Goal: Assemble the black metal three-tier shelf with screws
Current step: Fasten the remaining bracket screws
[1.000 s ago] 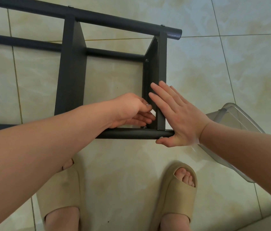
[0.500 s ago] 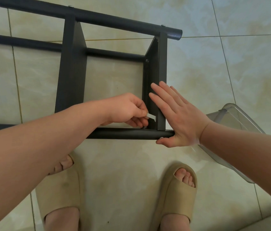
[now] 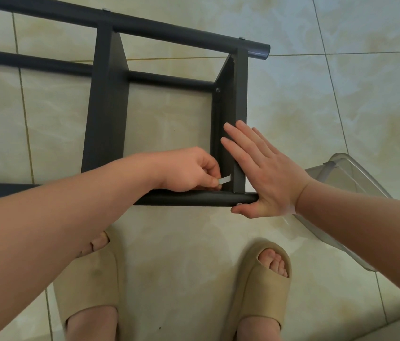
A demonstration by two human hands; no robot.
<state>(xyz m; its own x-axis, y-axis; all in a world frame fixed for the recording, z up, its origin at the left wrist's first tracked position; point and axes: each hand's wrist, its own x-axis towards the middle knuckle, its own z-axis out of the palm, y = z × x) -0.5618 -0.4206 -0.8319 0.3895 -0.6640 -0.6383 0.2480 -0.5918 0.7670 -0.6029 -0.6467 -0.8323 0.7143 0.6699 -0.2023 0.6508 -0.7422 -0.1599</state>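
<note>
The black metal shelf lies on its side on the tiled floor, straight ahead of both hands, with its long tubes running off to the left of them. The left hand has its fingers curled and pinches a small flat silvery tool, probably a wrench or key. The tool's free end points right, into the inner corner where the end crosspiece meets the near tube. The right hand is flat with straight fingers, pressed on the outer face of that crosspiece, its thumb tucked under the tube's end beside a screw head. The joint sits between the two hands: it touches the right hand, but the working left hand is nearer the fastener. The tool lies roughly along the tube, so any turn looks cramped. The fastener inside the corner is hidden, so I cannot tell how tight it is
</note>
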